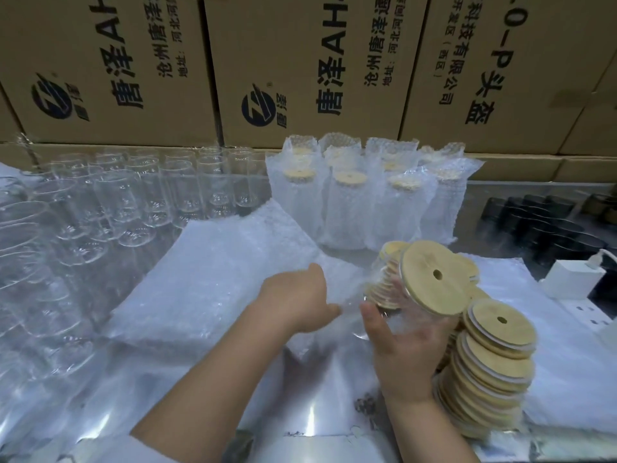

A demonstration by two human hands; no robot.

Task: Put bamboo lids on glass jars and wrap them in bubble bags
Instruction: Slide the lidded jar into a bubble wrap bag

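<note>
Head view: glass jar (399, 324) outline faint

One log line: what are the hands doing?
left hand: on bubble bags | right hand: holds lidded jar | jar: not bagged

Blurry left-edge jars (26, 228); top-cropped cartons (300, 61)

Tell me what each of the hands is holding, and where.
The right hand grips the glass jar round its glass body, below the bamboo lid. The left hand appears to pinch the top bubble bag at its right edge.
</note>
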